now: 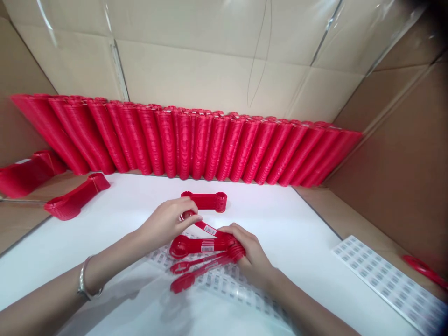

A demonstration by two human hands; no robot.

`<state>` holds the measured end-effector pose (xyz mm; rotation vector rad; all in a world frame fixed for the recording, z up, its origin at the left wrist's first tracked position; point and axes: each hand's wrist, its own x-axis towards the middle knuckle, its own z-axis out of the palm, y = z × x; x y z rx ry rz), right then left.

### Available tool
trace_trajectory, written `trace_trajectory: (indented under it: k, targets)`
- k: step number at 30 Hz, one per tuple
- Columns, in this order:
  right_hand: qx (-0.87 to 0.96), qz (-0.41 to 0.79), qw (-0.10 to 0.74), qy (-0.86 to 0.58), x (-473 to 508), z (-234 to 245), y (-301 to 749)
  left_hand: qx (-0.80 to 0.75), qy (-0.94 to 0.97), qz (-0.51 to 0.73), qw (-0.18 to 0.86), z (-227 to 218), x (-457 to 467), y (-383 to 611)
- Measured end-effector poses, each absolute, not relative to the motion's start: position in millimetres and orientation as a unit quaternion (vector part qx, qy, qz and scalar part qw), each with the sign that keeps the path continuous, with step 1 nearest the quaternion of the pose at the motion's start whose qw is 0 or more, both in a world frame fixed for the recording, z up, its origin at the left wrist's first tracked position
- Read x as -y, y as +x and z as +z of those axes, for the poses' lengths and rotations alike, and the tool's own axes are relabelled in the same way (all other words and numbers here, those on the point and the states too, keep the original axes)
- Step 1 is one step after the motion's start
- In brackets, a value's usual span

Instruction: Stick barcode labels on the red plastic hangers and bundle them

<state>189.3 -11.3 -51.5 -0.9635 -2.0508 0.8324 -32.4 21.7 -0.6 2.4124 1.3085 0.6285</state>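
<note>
My left hand (pixel 175 217) pinches the round end of one flat red plastic piece (pixel 210 229), which carries a barcode label and slants down to the right. Its other end runs into my right hand (pixel 252 249). That hand is closed around the right ends of several like red plastic pieces (pixel 196 246), fanned out to the left. Another barcode label (pixel 207 246) shows on the fan. Just beyond my hands lies a small stack of red pieces (pixel 208 201). Beneath them is a sheet of barcode labels (pixel 241 289), partly covered and blurred.
Tall stacks of red pieces (pixel 199 144) line the back against a cardboard wall (pixel 210 70). Smaller stacks lie at left (pixel 77 196). A thick pile of label sheets (pixel 388 280) lies at right, near a loose red piece (pixel 423 268). The work surface (pixel 297 224) is white.
</note>
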Motion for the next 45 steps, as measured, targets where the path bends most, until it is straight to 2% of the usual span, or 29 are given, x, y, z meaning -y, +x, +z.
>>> trace_trajectory:
  k: [6,11,19,23,27,33,40,45]
  targets:
    - [0.854,0.166,0.226,-0.438,10,-67,206,-0.433,0.868,0.167,0.178,-11,-2,-30]
    - [0.855,0.095,0.170,-0.481,14,-68,205,-0.436,0.866,0.126,0.207,-17,20,-27]
    - [0.840,0.044,0.189,-0.507,13,-74,201,-0.486,0.852,0.050,0.186,-16,42,-15]
    - [0.837,0.058,0.198,-0.507,12,-76,202,-0.497,0.851,-0.011,0.168,-14,46,-11]
    - [0.862,0.112,0.178,-0.461,18,-61,209,-0.489,0.860,0.012,0.145,-17,42,-13]
    - [0.906,0.179,0.092,-0.373,37,-18,216,-0.469,0.872,0.028,0.135,-17,34,-15]
    - [0.919,-0.008,0.036,-0.393,32,-23,189,-0.451,0.870,0.063,0.187,-17,36,-4]
    - [0.922,-0.052,-0.001,-0.383,24,-26,184,-0.451,0.863,0.091,0.210,-18,23,-1]
